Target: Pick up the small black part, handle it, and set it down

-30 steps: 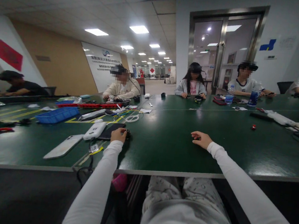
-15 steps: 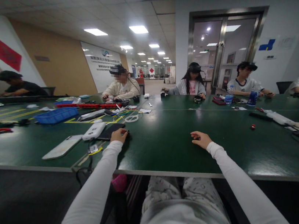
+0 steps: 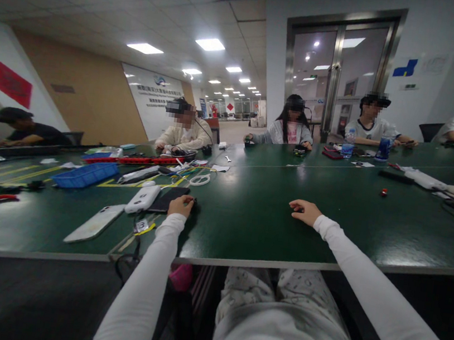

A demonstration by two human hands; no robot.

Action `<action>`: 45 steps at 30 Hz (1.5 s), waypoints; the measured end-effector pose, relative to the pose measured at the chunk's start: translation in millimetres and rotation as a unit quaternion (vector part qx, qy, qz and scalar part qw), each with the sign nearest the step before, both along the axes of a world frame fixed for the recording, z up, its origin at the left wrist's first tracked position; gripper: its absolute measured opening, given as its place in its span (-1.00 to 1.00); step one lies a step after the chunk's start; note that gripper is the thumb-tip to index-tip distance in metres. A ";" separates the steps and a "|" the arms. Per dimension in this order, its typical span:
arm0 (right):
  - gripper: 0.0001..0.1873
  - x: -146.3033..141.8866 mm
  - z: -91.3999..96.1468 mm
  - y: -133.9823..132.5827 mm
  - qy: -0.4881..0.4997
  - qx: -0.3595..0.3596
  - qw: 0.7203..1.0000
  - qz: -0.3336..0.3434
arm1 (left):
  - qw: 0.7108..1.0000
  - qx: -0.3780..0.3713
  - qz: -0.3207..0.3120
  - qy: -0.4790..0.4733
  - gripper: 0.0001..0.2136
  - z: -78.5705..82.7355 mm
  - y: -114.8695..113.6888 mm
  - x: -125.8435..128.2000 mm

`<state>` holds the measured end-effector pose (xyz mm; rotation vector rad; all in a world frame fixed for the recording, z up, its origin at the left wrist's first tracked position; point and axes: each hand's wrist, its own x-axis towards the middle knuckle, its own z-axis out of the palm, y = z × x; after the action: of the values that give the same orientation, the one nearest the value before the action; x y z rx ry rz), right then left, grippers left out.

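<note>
My left hand (image 3: 181, 206) rests on the green table with its fingers curled, at the right edge of a black flat pad (image 3: 167, 200). A small dark bit shows at its fingertips, too small to name. My right hand (image 3: 305, 212) lies on the table farther right, fingers loosely bent and apart, with nothing visible in them. Left of my left hand are a white rounded device (image 3: 142, 198) and a pale smartphone (image 3: 95, 223) lying flat. A number tag (image 3: 142, 225) with yellow tape sits close to my left wrist.
A blue tray (image 3: 86, 174), a coil of white cable (image 3: 199, 179) and a small wrench (image 3: 228, 159) lie farther back. Several people sit around the table. A water bottle (image 3: 348, 142) stands across from me, and a small red object (image 3: 383, 192) lies to the right.
My hands have not visibly moved. Across the table, a co-worker's hand has shifted slightly with a small dark object.
</note>
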<state>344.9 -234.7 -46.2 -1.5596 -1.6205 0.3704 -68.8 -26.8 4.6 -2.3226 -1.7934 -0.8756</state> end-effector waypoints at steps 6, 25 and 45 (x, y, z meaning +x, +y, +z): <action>-0.60 0.2 -0.2 0.1 -0.012 0.002 1.000 0.004 | 1.000 0.006 -0.018 -0.002 -0.78 -0.4 -1.2 -0.5; -0.61 -0.9 2.8 -1.1 -0.021 0.001 1.000 0.001 | 0.995 -0.030 -0.069 -0.069 -0.80 -8.4 -7.0 28.9; -0.31 -5.5 14.0 -5.3 -0.043 -0.021 0.999 0.022 | 0.909 -0.019 -0.413 -0.060 -0.83 -31.2 -122.4 258.4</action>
<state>339.4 -240.0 -32.3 -1.5920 -1.7262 0.3670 189.7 -149.2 -26.6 -3.1383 -0.7795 -1.0672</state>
